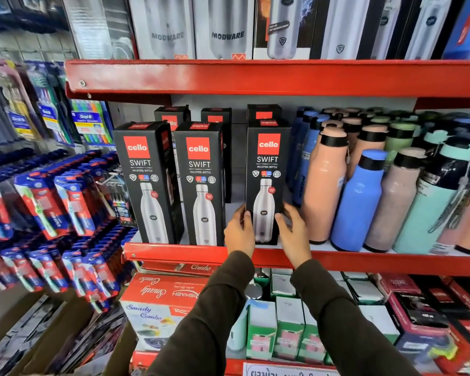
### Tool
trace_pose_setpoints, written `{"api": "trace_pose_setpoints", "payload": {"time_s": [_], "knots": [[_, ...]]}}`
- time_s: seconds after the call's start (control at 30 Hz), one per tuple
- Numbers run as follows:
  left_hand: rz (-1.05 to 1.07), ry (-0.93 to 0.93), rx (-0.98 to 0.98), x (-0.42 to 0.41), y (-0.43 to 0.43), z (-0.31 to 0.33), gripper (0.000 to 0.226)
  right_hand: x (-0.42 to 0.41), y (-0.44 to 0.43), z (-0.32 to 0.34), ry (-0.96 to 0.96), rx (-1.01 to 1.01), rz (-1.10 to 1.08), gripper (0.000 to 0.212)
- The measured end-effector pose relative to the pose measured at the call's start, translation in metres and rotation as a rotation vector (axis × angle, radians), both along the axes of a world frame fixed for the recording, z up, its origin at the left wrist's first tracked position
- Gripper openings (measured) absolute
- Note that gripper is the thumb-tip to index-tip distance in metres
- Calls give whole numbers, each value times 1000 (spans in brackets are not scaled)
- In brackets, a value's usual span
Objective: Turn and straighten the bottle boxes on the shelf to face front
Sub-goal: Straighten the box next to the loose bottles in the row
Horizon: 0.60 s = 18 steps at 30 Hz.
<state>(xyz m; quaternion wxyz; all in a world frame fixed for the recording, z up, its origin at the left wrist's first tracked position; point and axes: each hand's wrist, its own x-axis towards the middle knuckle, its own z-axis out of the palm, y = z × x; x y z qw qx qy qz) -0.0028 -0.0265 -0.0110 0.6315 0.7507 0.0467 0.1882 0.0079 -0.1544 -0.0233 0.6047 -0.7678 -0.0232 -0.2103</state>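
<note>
Three black Cello Swift bottle boxes stand at the front of the middle red shelf (pixel 174 252). The left box (pixel 147 183) is turned slightly, showing its right side. The middle box (pixel 200 183) faces front. The right box (pixel 266 180) faces front, standing apart from the other two. My left hand (pixel 239 232) grips its lower left edge and my right hand (pixel 293 232) grips its lower right edge. Three more black boxes (pixel 171 116) stand in a row behind.
Loose pink, blue and green bottles (pixel 358 199) crowd the shelf right of the box I hold. Grey bottle boxes (pixel 228 28) fill the upper shelf. Toothbrush packs (pixel 65 202) hang at left. Combo boxes (pixel 160 297) and small cartons sit on the lower shelf.
</note>
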Motion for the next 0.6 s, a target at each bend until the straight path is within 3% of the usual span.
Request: {"api": "trace_pose_setpoints", "payload": {"time_s": [0.6], "knots": [[2, -65, 60, -35, 9, -7, 40, -36, 1, -5, -77, -71, -20, 39]]}}
